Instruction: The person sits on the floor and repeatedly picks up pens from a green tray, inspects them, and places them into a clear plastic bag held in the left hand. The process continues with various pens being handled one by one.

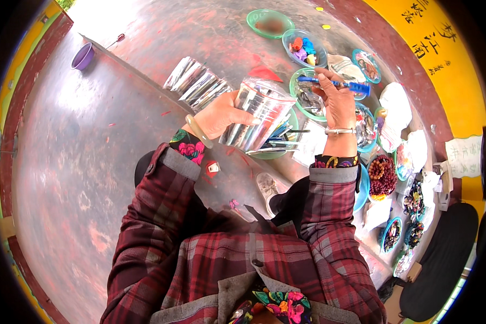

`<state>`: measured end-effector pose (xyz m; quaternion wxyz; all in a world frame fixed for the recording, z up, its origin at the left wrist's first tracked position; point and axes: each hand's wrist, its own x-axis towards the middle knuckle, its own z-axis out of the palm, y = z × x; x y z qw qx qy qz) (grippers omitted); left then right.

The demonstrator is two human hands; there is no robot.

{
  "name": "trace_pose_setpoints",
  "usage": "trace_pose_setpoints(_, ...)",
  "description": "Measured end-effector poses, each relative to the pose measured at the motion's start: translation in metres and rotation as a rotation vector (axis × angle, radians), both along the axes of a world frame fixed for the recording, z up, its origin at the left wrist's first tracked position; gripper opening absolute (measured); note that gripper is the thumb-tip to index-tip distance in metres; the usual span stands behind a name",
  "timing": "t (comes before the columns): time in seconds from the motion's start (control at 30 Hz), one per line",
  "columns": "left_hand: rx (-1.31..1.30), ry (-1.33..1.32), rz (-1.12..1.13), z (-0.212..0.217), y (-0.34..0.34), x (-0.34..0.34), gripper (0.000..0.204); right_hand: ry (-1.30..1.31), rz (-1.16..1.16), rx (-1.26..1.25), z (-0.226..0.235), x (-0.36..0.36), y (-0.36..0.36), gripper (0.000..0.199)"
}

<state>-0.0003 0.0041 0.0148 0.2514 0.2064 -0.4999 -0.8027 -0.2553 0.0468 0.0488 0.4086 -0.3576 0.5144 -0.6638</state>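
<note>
The left hand [221, 114] is gripping a clear plastic bag [259, 110] of pens above the floor; it looks light, crinkly and slippery, best held near the top. The right hand [337, 100] is pinching a stiff blue pen [335, 83].

— What's that clear, crinkly plastic bag [259, 110] like?

— Shiny, see-through, tilted with its open mouth upward, packed with slim silvery sticks standing on end. It's held up off the floor.

— And the blue plastic pen [337, 83]?

— Slender, with a darker blue cap end; it lies nearly level, just right of the bag's mouth.
</note>
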Motion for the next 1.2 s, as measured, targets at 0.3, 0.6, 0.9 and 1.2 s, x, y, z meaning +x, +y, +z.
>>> trace_pose_setpoints(0.3,0.079,0.027,-0.019,-0.003,-0.001,0.001,0.039,-0.109,0.050,-0.002,-0.006,-0.014,0.000,0.029)
trace_pose_setpoints(0.6,0.020,-0.058,-0.071,-0.001,0.002,0.000,0.040,-0.136,0.190,-0.078,0.013,-0.007,0.011,0.018)
trace_pose_setpoints(0.9,0.005,-0.069,-0.087,0.001,0.002,-0.001,0.041,-0.061,0.273,0.003,0.006,-0.003,0.010,0.017)
trace_pose_setpoints(1.2,0.015,-0.045,-0.075,0.001,0.002,-0.002,0.041,-0.009,0.384,0.042,0.001,-0.001,0.010,0.021)
